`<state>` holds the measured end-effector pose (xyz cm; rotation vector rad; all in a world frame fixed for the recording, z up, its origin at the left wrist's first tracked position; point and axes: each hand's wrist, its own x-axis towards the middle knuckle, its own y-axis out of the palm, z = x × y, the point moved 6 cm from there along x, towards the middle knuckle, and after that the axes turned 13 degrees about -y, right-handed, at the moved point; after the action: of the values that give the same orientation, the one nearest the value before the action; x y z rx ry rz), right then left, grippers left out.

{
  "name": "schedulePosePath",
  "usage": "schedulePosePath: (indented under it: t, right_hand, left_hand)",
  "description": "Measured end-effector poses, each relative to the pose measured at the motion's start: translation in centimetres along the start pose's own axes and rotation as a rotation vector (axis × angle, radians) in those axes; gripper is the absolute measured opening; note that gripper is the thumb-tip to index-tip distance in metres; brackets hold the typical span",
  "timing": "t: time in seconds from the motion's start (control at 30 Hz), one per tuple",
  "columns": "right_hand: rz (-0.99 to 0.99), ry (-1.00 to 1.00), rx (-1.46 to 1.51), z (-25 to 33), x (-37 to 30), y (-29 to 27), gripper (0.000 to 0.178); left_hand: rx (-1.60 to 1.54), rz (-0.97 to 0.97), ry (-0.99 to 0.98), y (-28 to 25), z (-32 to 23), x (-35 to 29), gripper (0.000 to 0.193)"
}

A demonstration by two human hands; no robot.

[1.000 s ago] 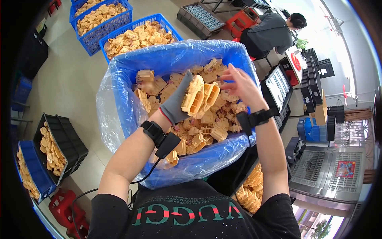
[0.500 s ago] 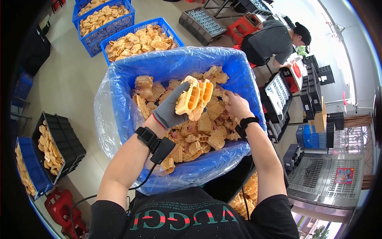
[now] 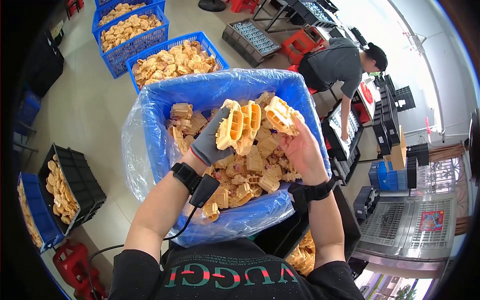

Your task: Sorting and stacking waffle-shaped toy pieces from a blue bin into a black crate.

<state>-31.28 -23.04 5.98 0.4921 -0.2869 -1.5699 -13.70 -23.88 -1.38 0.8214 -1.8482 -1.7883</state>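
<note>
My left hand [image 3: 207,140], in a grey glove, is closed around two cream-yellow plastic housings [image 3: 231,128] held side by side, their slotted openings facing up. Bare, my right hand [image 3: 305,152] pinches a third plastic housing [image 3: 280,115] of the same colour, tilted, just to the right of that pair and apart from it. Both hands are above a large blue bin [image 3: 295,82] lined with a clear plastic bag [image 3: 137,150]. Inside lies a jumbled heap of similar housings [image 3: 252,162], some with pinkish marks.
Blue crates [image 3: 135,55] of similar parts stand beyond the bin. Left are a black crate [image 3: 85,185] and a red stool [image 3: 75,265]. A black container [image 3: 345,220] sits close by my right forearm. At the right, a person [image 3: 332,65] reaches over a tray [image 3: 345,120].
My right hand has come up out of the heap with a housing and turned its palm upward. The left hand still holds its pair, shifted slightly left. The person's arm now extends over a tray.
</note>
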Motion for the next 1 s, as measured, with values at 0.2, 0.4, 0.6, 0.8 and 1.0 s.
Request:
schedulePosePath:
  t: [0.2, 0.4, 0.6, 0.8, 1.0]
  right_hand:
    - [0.023, 0.127, 0.169, -2.3, -0.8, 0.5, 0.031]
    - [0.036, 0.029, -0.401, 1.3, 0.0, 0.1, 0.035]
    - [0.24, 0.111, -0.809, 2.0, 1.7, 2.3, 0.042]
    - [0.338, 0.057, -1.062, 1.3, 1.7, 3.7, 0.046]
    - [0.293, 0.202, -0.95, -1.2, 2.8, 1.7, 0.047]
  left_hand:
    - [-0.003, 0.045, 0.025, 0.0, -0.1, 0.0, 0.047]
    - [0.052, 0.001, 0.016, 0.5, -0.3, -0.3, 0.044]
    - [0.229, 0.029, -0.13, 0.5, 1.0, 0.0, 0.051]
    - [0.288, 0.013, -0.202, 0.1, 2.5, 0.2, 0.051]
    - [0.209, -0.043, -0.158, -0.1, 2.6, 0.0, 0.045]
